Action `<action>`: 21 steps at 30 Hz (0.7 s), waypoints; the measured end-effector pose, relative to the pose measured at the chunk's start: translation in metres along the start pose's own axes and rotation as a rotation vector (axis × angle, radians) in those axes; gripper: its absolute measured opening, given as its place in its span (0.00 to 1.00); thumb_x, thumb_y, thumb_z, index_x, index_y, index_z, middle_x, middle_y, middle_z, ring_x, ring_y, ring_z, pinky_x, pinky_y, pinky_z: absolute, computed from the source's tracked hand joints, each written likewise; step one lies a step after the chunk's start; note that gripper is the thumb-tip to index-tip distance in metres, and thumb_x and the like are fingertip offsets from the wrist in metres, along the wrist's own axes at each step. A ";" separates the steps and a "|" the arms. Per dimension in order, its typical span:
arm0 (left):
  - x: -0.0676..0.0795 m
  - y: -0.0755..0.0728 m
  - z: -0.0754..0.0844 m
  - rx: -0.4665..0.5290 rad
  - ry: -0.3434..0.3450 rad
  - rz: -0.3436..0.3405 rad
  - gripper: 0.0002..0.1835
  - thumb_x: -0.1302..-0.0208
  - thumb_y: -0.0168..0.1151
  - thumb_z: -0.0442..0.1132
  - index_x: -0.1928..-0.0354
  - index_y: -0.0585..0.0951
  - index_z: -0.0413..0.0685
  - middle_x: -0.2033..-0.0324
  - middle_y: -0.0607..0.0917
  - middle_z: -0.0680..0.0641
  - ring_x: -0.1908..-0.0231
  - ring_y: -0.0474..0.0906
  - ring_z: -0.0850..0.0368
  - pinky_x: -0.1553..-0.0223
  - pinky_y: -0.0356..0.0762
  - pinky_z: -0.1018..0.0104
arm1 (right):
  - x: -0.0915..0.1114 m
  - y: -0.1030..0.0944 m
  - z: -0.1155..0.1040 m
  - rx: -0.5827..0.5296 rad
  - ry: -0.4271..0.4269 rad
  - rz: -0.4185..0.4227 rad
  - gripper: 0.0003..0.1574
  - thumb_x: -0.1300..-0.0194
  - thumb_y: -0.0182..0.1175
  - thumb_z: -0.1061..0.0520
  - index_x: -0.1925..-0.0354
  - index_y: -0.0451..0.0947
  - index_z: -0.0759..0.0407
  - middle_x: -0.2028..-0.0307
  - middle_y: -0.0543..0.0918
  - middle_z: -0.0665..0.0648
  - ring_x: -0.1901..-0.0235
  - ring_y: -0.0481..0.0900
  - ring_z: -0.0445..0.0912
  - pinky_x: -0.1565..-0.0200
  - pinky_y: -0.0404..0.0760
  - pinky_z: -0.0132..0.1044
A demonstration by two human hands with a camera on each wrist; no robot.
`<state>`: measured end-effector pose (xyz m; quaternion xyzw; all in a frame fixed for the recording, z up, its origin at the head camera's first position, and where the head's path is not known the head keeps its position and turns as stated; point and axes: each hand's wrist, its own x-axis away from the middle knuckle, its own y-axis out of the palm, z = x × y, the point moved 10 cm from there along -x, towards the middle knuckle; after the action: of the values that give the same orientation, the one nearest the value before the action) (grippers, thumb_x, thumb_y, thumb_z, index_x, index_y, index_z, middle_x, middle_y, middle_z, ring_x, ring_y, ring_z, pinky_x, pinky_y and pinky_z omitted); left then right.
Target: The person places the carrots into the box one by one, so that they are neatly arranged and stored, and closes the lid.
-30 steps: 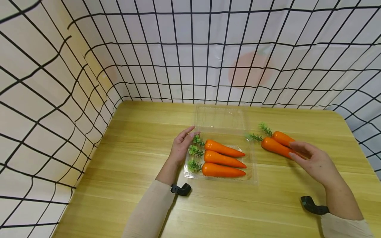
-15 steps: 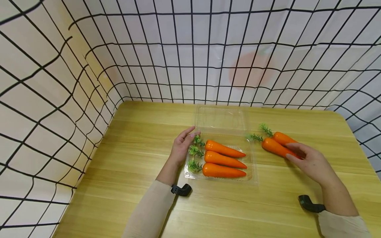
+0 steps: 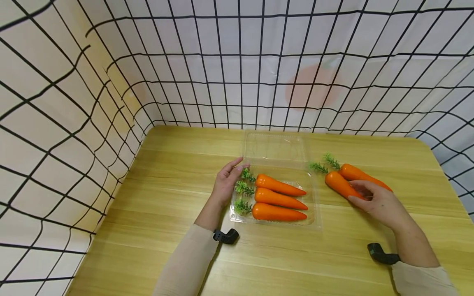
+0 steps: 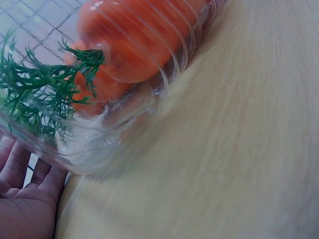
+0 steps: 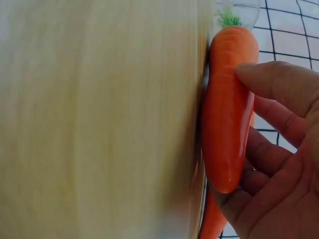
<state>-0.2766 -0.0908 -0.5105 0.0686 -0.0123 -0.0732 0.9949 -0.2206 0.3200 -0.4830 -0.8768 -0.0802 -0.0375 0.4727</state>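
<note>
Black wire grid backed by pale sheeting rises around the left, far and right edges of a wood-grain tabletop. From the near edge, left of its middle, a beige sleeve reaches in, with a black wrist device at its cuff. Beyond it the left hand rests against the left side of a clear plastic container, fingers loosely extended and gripping nothing. This container sits around the middle of the tabletop, its lid folded open toward the far edge. Inside, 3 orange carrots lie side by side, leafy tops to the left and tips to the right. Farther right, toward the far right corner, are 2 more carrots, their green tops angled toward the container. The right hand pinches the nearer carrot between thumb and curled fingers (whether it is clear of the tabletop, I cannot tell). Just beside it, on the far side, the other carrot lies on the wood, its tip pointing to the right edge. A second black device sits at the right wrist.
</note>
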 end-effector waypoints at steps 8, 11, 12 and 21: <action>0.001 0.000 -0.001 -0.003 -0.011 0.004 0.25 0.20 0.51 0.44 0.26 0.69 0.46 0.36 0.82 0.40 0.31 0.73 0.48 0.28 0.67 0.49 | 0.002 0.001 -0.003 -0.016 -0.009 0.001 0.37 0.28 0.62 0.40 0.32 0.72 0.59 0.42 0.81 0.68 0.49 0.80 0.60 0.60 0.73 0.25; 0.001 0.000 0.000 -0.004 -0.008 0.002 0.25 0.20 0.51 0.44 0.26 0.69 0.46 0.36 0.82 0.40 0.31 0.73 0.49 0.27 0.67 0.49 | 0.003 -0.001 -0.007 -0.014 -0.022 0.022 0.36 0.29 0.64 0.40 0.32 0.73 0.58 0.43 0.82 0.67 0.51 0.81 0.55 0.61 0.74 0.25; 0.001 0.000 0.000 -0.004 -0.005 0.001 0.25 0.20 0.51 0.44 0.26 0.69 0.46 0.36 0.82 0.40 0.31 0.73 0.48 0.27 0.67 0.49 | 0.004 -0.003 -0.008 -0.018 -0.032 0.027 0.36 0.29 0.64 0.41 0.32 0.73 0.58 0.44 0.83 0.68 0.52 0.80 0.51 0.61 0.73 0.24; 0.000 0.000 0.000 -0.003 0.004 -0.001 0.26 0.20 0.51 0.44 0.26 0.68 0.43 0.37 0.82 0.38 0.31 0.73 0.48 0.28 0.68 0.49 | 0.011 -0.019 -0.023 -0.125 -0.094 0.116 0.32 0.30 0.66 0.49 0.33 0.73 0.61 0.46 0.82 0.68 0.61 0.69 0.16 0.61 0.72 0.14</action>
<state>-0.2769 -0.0909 -0.5108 0.0672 -0.0102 -0.0734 0.9950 -0.2132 0.3116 -0.4533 -0.9085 -0.0487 0.0261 0.4142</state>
